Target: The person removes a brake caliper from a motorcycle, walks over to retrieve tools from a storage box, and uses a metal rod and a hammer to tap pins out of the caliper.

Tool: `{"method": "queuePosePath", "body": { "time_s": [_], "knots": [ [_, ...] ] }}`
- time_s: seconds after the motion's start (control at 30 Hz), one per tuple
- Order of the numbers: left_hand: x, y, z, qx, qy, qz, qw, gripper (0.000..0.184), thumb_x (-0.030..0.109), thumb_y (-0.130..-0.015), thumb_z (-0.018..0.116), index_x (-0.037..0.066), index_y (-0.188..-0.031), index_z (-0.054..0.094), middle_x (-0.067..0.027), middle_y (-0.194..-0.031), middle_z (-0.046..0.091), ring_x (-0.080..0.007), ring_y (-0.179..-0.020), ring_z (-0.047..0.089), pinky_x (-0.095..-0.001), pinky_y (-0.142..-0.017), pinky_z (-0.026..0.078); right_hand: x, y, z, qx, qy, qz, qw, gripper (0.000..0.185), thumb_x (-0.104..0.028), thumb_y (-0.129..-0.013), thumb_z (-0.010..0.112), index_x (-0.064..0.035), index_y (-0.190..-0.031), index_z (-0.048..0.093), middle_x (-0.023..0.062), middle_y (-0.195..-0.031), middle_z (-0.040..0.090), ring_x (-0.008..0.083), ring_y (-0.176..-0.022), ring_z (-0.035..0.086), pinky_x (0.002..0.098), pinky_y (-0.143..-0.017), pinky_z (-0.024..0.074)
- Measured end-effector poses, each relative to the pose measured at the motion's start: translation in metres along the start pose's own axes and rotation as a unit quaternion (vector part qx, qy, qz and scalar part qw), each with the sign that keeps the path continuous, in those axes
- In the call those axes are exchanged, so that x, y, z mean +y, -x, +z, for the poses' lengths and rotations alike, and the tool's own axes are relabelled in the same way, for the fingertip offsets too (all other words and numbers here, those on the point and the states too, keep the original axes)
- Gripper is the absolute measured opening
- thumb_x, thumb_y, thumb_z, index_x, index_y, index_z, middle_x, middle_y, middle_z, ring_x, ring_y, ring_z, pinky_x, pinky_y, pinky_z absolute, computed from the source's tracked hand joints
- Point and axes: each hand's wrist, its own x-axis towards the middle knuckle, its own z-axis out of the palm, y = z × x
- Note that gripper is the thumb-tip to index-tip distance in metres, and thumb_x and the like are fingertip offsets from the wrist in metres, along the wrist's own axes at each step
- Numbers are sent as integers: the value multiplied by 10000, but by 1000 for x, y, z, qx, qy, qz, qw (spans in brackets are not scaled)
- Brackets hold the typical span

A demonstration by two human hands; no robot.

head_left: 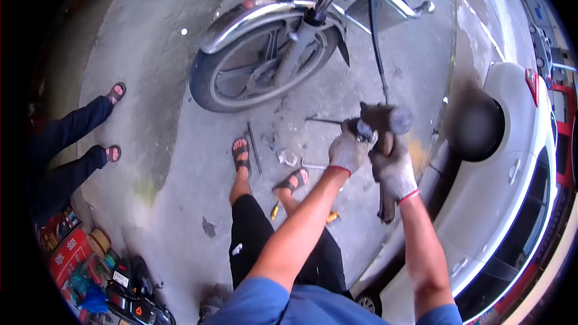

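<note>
My right hand (394, 171), in a dirty white work glove with a red cuff, is closed around the handle of a hammer. The dark hammer head (394, 120) sits just above my fist, its round face towards me. A dark, rough end (386, 210) sticks out below the fist. My left hand (349, 151), gloved the same way, is closed around a small dark metal part (363, 130) right beside the hammer head. A black cable (376, 42) runs down from the motorcycle and goes out of sight behind the hammer head. The fingertips are partly hidden.
A motorcycle's front wheel (265, 72) stands ahead. Metal rods (254, 147) and a yellow-handled tool (333, 217) lie near my feet. A white car (481, 204) is close on the right. Another person's legs (78, 126) are at left, above a parked scooter (135, 298).
</note>
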Motion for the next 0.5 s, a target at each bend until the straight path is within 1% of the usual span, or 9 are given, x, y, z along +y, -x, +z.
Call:
{"method": "queuePosePath", "body": {
  "time_s": [0.03,0.2,0.27,0.3,0.33,0.4,0.43,0.47,0.5],
  "knots": [
    [0,11,6,-13,4,-3,1000,639,359,-829,611,19,-1301,344,-172,-1092,648,-340,-1047,613,-420,-823,514,-29,8,-8,-23,-34,84,996,109,-45,-822,564,-37,-903,491,30,-642,516,117,-475,502,284,-418,425],
    [-6,-9,-16,-1,74,-40,996,517,231,-821,644,79,-1254,408,-169,-1123,640,-330,-1070,608,-421,-838,508,-26,16,-10,5,-83,94,992,103,-46,-827,573,-44,-884,487,30,-634,505,120,-477,511,276,-419,432],
    [8,0,-29,-21,74,-54,996,493,178,-816,650,100,-1246,422,-168,-1130,640,-332,-1068,609,-405,-852,503,-10,13,-6,-17,-59,122,991,225,-63,-818,600,-30,-1024,516,36,-682,548,116,-529,537,296,-462,440],
    [10,1,-30,-22,74,-54,996,493,178,-816,650,100,-1246,422,-168,-1130,640,-332,-1068,609,-405,-852,503,-13,12,-7,-35,-45,141,988,221,-64,-812,609,-32,-1013,523,29,-706,552,112,-545,534,295,-473,440],
    [12,2,-30,-23,74,-56,995,479,180,-828,631,94,-1250,421,-169,-1137,637,-330,-1072,608,-404,-861,500,-15,13,-9,-35,-44,141,988,221,-64,-812,609,-32,-1013,523,29,-706,552,112,-545,534,295,-473,440],
    [-9,-16,-9,-21,73,-63,995,466,182,-840,612,88,-1254,420,-171,-1145,635,-327,-1076,607,-402,-870,497,-20,16,-16,13,-31,43,999,219,-47,-802,619,-33,-1002,528,25,-730,555,103,-568,530,290,-481,441],
    [-47,-39,34,-20,1,2,1000,446,200,-855,586,77,-1251,422,-177,-1138,635,-330,-1072,608,-405,-865,500,-27,21,-23,47,-39,-1,998,200,-14,-810,622,-41,-989,537,19,-743,551,92,-581,521,270,-481,429],
    [-24,-26,9,-44,-20,-29,998,427,228,-870,554,61,-1243,431,-184,-1119,641,-336,-1044,620,-414,-848,508,-64,35,-32,57,-114,17,992,148,20,-828,611,-40,-948,548,14,-747,552,89,-572,513,254,-475,422],
    [1,-12,-19,-69,-42,-59,995,418,256,-884,522,45,-1235,439,-190,-1100,646,-342,-1016,632,-424,-832,517,-83,41,-40,70,-103,25,992,121,24,-836,606,-36,-927,554,17,-733,557,89,-571,513,249,-473,422]
  ]
}}
